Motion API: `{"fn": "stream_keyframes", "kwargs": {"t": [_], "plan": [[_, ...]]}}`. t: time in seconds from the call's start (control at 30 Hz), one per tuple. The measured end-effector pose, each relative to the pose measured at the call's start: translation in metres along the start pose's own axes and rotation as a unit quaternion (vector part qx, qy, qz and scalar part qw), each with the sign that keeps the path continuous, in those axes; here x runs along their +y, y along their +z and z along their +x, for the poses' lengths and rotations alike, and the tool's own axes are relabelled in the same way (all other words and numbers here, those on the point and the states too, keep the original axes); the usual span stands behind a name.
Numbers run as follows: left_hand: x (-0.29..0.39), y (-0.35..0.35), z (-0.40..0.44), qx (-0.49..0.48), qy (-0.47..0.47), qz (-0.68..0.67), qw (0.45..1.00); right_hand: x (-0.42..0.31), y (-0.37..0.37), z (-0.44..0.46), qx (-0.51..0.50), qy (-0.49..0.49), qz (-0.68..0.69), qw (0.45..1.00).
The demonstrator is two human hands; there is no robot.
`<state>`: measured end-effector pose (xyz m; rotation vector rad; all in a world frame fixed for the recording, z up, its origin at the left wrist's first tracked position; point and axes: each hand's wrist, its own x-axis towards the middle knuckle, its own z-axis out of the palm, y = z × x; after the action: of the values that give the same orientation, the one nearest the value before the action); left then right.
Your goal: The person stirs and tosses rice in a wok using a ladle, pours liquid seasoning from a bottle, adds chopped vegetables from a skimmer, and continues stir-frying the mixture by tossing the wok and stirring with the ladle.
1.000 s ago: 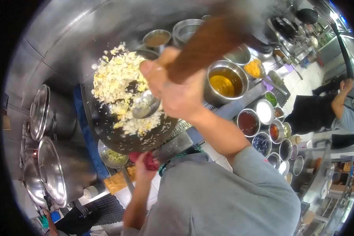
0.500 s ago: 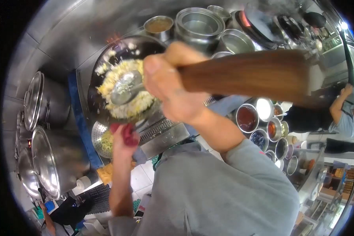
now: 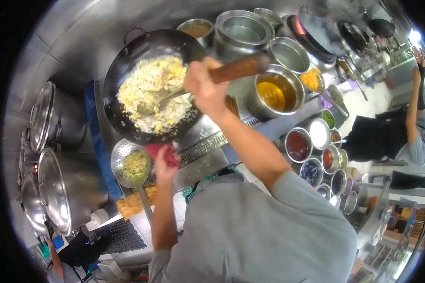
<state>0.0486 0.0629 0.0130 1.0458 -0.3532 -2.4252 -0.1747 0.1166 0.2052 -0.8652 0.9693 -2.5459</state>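
Wok [image 3: 151, 42] holds rice [image 3: 144, 82]; right hand [image 3: 205, 87] clasps ladle [image 3: 239, 69], left hand [image 3: 164, 169] clutches red cloth [image 3: 153, 150].

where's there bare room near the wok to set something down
Best bet: the steel ledge between the grate and the shirt, right of the left hand. A narrow strip also looks free between the oil pot and the bowls. Crowded: those bowls, and the pots beside the wok.

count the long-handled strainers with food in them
2: a perforated strainer holding greenish shreds, just below the wok in view; a second strainer holding orange food, right of the amber-liquid pot. Others may be hidden.
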Motion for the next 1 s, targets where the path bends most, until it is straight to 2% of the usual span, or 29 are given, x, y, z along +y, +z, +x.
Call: {"fn": "stream_keyframes", "kwargs": {"t": [0.07,0.17,0.2,0.23,0.27,0.3,0.33,0.37,0.4,0.43,0.5,0.57,0.6,0.63,0.67,0.7,0.73,0.77,0.8,0.83,0.9,1.0], "plan": [[-0.026,-0.015,-0.024,0.013,0.024,0.062,0.998,-0.036,0.006,0.015,-0.034,-0.033,-0.032,0.998],[-0.016,0.025,-0.055,0.064,0.045,0.082,0.994,-0.098,0.022,0.036,-0.051,-0.060,-0.115,0.990],[-0.002,0.021,-0.041,-0.014,0.049,0.100,0.994,-0.105,0.031,0.043,-0.066,-0.064,-0.112,0.989],[0.014,0.030,-0.022,0.044,0.029,0.080,0.995,-0.111,0.039,0.049,-0.077,-0.066,-0.108,0.989],[0.026,0.034,-0.002,0.026,0.049,0.065,0.996,-0.121,0.051,0.055,-0.060,-0.058,-0.133,0.988],[0.040,0.044,0.010,0.056,0.016,0.071,0.996,-0.130,0.065,0.066,-0.048,-0.058,-0.155,0.985],[0.049,0.053,0.017,0.031,0.024,0.090,0.995,-0.139,0.074,0.082,-0.083,-0.084,-0.074,0.990],[0.054,0.057,0.029,0.070,0.023,0.101,0.992,-0.150,0.077,0.094,-0.124,-0.085,-0.035,0.988],[0.059,0.051,0.043,0.056,0.025,0.091,0.994,-0.162,0.080,0.107,-0.166,-0.082,0.005,0.983],[0.059,0.034,0.056,0.033,0.025,0.147,0.988,-0.171,0.082,0.119,-0.223,-0.064,0.004,0.973],[0.062,0.050,0.030,0.058,-0.016,0.153,0.986,-0.180,0.094,0.110,-0.207,-0.053,-0.018,0.977],[0.031,0.035,0.004,0.046,0.024,0.200,0.978,-0.118,0.079,0.106,-0.194,-0.022,0.024,0.980],[0.009,0.030,-0.017,0.101,0.093,0.368,0.920,-0.063,0.059,0.095,-0.170,-0.010,-0.013,0.985],[-0.015,0.025,-0.037,0.149,0.157,0.523,0.825,-0.009,0.039,0.084,-0.147,0.004,-0.050,0.988],[-0.041,0.014,-0.048,0.182,0.220,0.643,0.711,0.046,0.019,0.073,-0.125,0.020,-0.085,0.988],[-0.067,-0.001,-0.049,0.212,0.277,0.740,0.576,0.045,0.032,0.089,-0.120,0.031,-0.109,0.986],[-0.086,-0.025,-0.046,0.207,0.302,0.764,0.531,0.044,0.044,0.106,-0.117,0.042,-0.132,0.983],[-0.103,-0.055,-0.046,0.194,0.318,0.793,0.483,0.024,0.068,0.113,-0.118,-0.013,-0.179,0.977],[-0.104,-0.066,-0.035,0.185,0.345,0.812,0.433,-0.003,0.083,0.121,-0.094,0.014,-0.151,0.984],[-0.095,-0.056,-0.028,0.187,0.346,0.806,0.443,-0.023,0.087,0.124,-0.077,0.040,-0.121,0.989],[-0.084,-0.029,-0.060,0.186,0.324,0.800,0.471,-0.028,0.060,0.123,-0.197,0.016,0.065,0.978],[-0.067,0.000,-0.110,0.164,0.375,0.767,0.495,0.110,0.014,0.109,-0.113,-0.027,-0.064,0.991]]}}
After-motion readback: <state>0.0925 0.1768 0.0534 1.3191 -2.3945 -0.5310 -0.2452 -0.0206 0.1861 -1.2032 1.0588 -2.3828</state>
